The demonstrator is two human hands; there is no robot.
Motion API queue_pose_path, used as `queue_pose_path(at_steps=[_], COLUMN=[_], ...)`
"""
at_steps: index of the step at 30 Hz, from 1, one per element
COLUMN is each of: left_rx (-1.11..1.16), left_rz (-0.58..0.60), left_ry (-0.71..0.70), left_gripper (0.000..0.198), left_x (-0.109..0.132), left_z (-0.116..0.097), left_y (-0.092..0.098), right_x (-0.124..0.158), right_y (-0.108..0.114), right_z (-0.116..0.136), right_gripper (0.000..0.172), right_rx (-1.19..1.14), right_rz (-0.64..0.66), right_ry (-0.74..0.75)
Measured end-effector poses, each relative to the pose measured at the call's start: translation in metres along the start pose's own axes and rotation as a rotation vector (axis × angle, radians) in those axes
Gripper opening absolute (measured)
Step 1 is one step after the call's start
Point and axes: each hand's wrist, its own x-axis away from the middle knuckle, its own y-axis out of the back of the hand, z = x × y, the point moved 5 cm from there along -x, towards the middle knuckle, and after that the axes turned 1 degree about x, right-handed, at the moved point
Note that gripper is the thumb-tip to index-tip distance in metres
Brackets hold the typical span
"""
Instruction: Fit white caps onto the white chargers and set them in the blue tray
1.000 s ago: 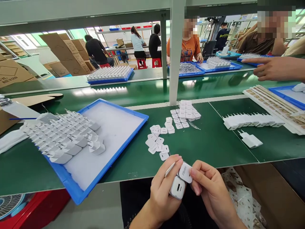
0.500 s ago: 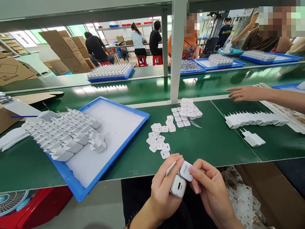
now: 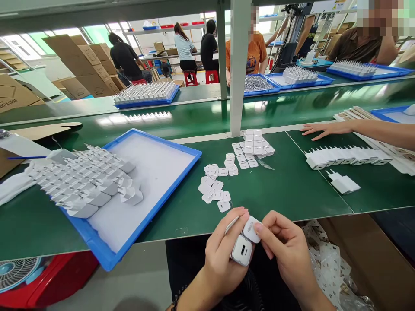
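My left hand [image 3: 222,255] is closed around a white charger [image 3: 241,250] whose port face points up at me. A second white piece with lettering [image 3: 251,229] sits against it, and a thin white plate [image 3: 232,225] is pinched between my left fingers. My right hand [image 3: 287,246] is closed, its thumb pressing on the lettered piece; whether the fingers grip its edge is partly hidden. Beyond my hands, loose white plates [image 3: 212,185] lie scattered on the green table [image 3: 168,216], with stacked plates [image 3: 256,142] farther back.
At the left, a blue-rimmed tray [image 3: 155,211] holds many white chargers [image 3: 87,177]. To the right stand a row of chargers [image 3: 346,156] and a single one [image 3: 343,182]. Another person's hand [image 3: 327,128] rests near the row. A white post [image 3: 239,69] rises at the table's back.
The view has shifted slightly. My right thumb has moved further onto the lettered piece. The other person's hand has moved left and down onto the table.
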Motion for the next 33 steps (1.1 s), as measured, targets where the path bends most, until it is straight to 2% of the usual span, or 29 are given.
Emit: queue_pose_path(at_steps=[5,10,13,17,22,25,29,33], left_rx=[0.002,0.022,0.088,0.187,0.255,0.282,0.255,0.258], left_rz=[0.005,-0.017,-0.027,0.014,0.055,0.059,0.051,0.045], left_ry=[0.026,0.07,0.136,0.217,0.176,0.158,0.225,0.267], left_gripper=[0.049,0.049,0.046,0.039,0.045,0.048,0.04,0.038], left_x=[-0.002,-0.005,-0.007,-0.009,-0.007,-0.007,-0.008,-0.005], left_z=[0.001,0.003,0.006,0.011,0.011,0.009,0.01,0.014], left_y=[-0.001,-0.003,-0.004,-0.005,-0.005,-0.004,-0.005,-0.006], right_x=[-0.002,-0.006,-0.009,-0.01,-0.012,-0.013,-0.013,-0.013], right_y=[0.002,0.003,0.004,0.0,-0.005,-0.005,-0.006,-0.006], right_z=[0.008,0.003,-0.004,-0.009,-0.01,-0.009,-0.01,-0.015], right_gripper=[0.039,0.04,0.041,0.037,0.043,0.047,0.047,0.046], right_rx=[0.133,0.172,0.134,-0.027,-0.095,-0.062,0.057,0.109], right_rz=[-0.022,-0.01,0.007,0.098,0.152,0.124,0.058,0.11], right_ry=[0.044,0.038,-0.001,-0.047,-0.084,-0.078,-0.033,-0.046])
